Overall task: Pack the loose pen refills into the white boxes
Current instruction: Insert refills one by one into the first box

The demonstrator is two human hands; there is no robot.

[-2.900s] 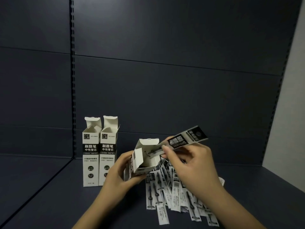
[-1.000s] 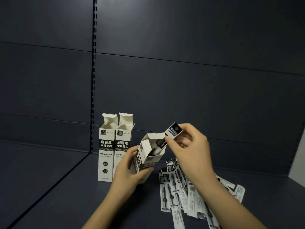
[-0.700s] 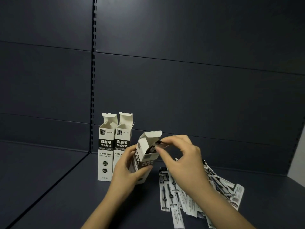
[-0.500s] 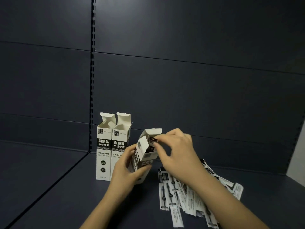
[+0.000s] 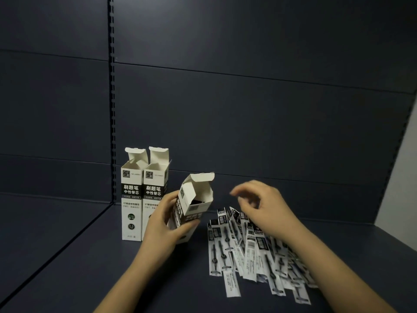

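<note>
My left hand (image 5: 163,222) grips a white box (image 5: 192,204), tilted to the right with its top flaps open; dark refill ends show inside its mouth. To the right of the box, my right hand (image 5: 261,204) hovers blurred above a pile of loose pen refills (image 5: 250,249) in black-and-white sleeves, its fingers loosely curled and holding nothing. Two more white boxes (image 5: 144,195) stand upright side by side at the back left, both with open tops.
The work surface is a dark blue shelf (image 5: 90,267) closed in by dark back panels and a slotted upright (image 5: 111,86). A seam in the shelf runs diagonally at the left. A pale wall (image 5: 401,177) bounds the far right.
My right hand pushed a refill down into the held box, let go of it, and has moved away to the right above the pile. The left hand still holds the box.
</note>
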